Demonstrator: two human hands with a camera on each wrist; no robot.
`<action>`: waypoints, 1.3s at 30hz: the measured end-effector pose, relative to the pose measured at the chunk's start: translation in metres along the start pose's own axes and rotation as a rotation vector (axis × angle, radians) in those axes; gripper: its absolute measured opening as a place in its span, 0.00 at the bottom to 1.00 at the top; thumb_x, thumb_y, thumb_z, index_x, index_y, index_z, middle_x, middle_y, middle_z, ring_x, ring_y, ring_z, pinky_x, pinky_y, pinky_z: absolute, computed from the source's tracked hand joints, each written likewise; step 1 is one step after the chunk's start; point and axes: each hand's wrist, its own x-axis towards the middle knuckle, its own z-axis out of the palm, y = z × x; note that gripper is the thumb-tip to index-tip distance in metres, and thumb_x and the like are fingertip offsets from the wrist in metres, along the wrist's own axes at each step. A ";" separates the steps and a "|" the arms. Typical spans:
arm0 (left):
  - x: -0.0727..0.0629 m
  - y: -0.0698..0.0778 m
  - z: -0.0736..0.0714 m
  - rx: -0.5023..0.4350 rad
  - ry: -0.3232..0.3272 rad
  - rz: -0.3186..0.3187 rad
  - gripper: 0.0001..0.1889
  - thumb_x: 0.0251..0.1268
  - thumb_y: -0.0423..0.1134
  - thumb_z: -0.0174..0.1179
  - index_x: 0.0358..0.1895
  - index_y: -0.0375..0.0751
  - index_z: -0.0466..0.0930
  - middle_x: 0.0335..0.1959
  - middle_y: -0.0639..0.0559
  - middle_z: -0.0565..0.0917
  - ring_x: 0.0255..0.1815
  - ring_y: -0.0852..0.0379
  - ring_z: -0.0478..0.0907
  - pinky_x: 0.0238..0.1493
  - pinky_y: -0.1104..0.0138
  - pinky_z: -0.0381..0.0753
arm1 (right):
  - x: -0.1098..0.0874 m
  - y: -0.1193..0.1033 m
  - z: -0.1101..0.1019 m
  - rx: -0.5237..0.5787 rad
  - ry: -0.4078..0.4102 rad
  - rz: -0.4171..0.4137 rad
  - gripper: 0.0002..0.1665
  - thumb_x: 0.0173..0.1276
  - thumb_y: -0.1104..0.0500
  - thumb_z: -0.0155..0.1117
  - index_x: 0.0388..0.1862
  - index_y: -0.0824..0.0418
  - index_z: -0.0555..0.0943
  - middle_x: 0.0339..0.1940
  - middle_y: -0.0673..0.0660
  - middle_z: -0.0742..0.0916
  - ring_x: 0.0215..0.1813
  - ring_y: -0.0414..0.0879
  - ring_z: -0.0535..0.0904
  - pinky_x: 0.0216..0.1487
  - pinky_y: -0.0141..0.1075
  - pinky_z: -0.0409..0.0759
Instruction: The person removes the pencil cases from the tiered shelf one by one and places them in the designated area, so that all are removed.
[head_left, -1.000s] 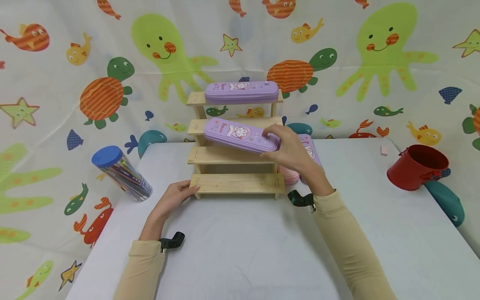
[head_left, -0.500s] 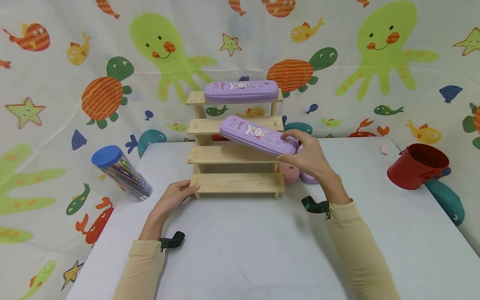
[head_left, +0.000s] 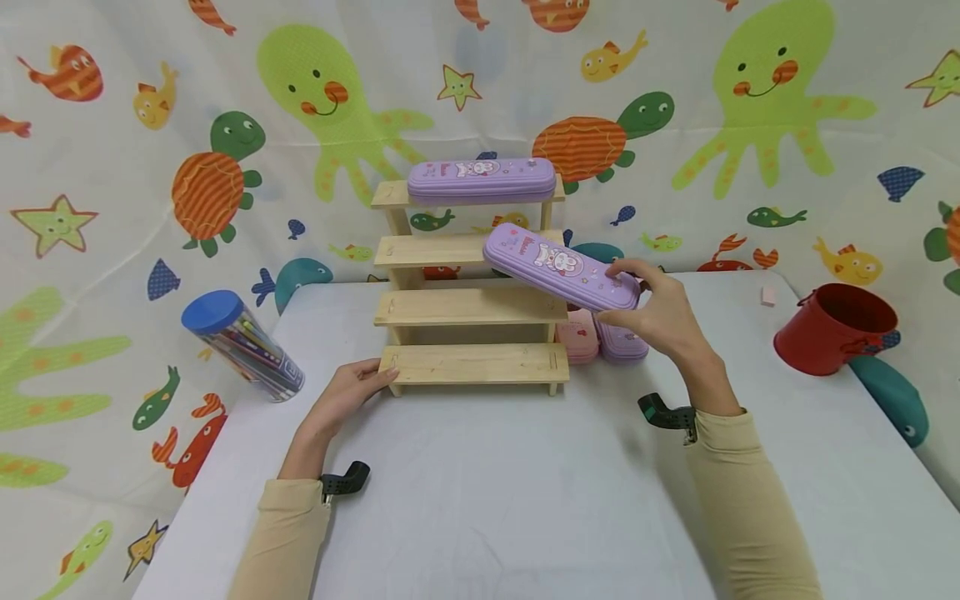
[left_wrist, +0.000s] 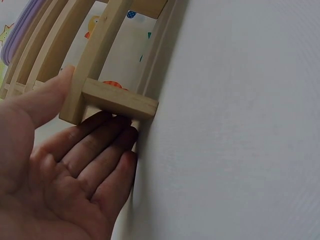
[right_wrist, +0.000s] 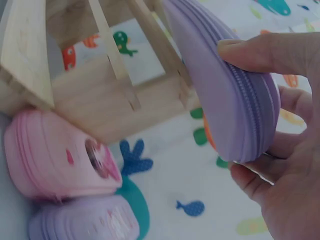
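In the head view my right hand [head_left: 663, 312] holds a purple zip pencil case [head_left: 562, 267] by its right end, thumb below and fingers on the far edge. The case tilts down to the right, over the right side of a stepped wooden display shelf [head_left: 472, 362]. Its zipper [right_wrist: 245, 95] faces the right wrist camera. My left hand [head_left: 348, 396] grips the lower left end of the shelf; in the left wrist view its thumb [left_wrist: 52, 95] lies on the board and the fingers reach to the leg. Another purple pencil case [head_left: 480, 181] lies on the top step.
Right of the shelf, a pink pencil case [head_left: 577, 337] and a purple one [head_left: 622, 342] lie side by side on the white table [head_left: 450, 500]. A blue-lidded tube of pens [head_left: 243, 346] stands left. A red bucket [head_left: 813, 337] and small pink block [head_left: 768, 297] are right.
My right hand has carried the purple pencil case to the right, away from the shelf's second step from the top. My left hand has stayed at the shelf's lower left end.
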 end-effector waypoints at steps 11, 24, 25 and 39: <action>-0.001 0.002 0.001 -0.026 -0.011 0.001 0.39 0.67 0.60 0.61 0.72 0.36 0.68 0.73 0.39 0.70 0.78 0.43 0.61 0.75 0.48 0.65 | -0.015 0.022 -0.026 -0.075 0.034 0.051 0.35 0.52 0.59 0.77 0.61 0.51 0.76 0.60 0.56 0.79 0.51 0.52 0.71 0.43 0.34 0.69; 0.002 -0.003 0.001 -0.014 -0.010 0.002 0.36 0.71 0.57 0.58 0.73 0.35 0.66 0.73 0.39 0.69 0.77 0.44 0.61 0.74 0.48 0.66 | -0.032 0.062 -0.052 -0.048 0.124 0.197 0.36 0.59 0.52 0.75 0.65 0.50 0.72 0.65 0.56 0.75 0.57 0.52 0.68 0.45 0.32 0.68; 0.002 -0.003 0.001 -0.013 -0.010 0.005 0.36 0.71 0.57 0.58 0.72 0.35 0.66 0.73 0.39 0.69 0.77 0.44 0.62 0.73 0.48 0.66 | -0.032 0.064 -0.053 -0.054 0.127 0.205 0.36 0.59 0.52 0.75 0.65 0.50 0.72 0.65 0.57 0.75 0.56 0.53 0.68 0.45 0.33 0.68; 0.003 -0.003 0.002 -0.010 -0.009 0.003 0.40 0.65 0.63 0.61 0.71 0.37 0.69 0.72 0.41 0.71 0.76 0.45 0.63 0.73 0.49 0.68 | -0.036 0.094 -0.061 -0.159 0.146 0.330 0.38 0.61 0.46 0.72 0.68 0.52 0.71 0.70 0.67 0.74 0.63 0.64 0.68 0.53 0.49 0.70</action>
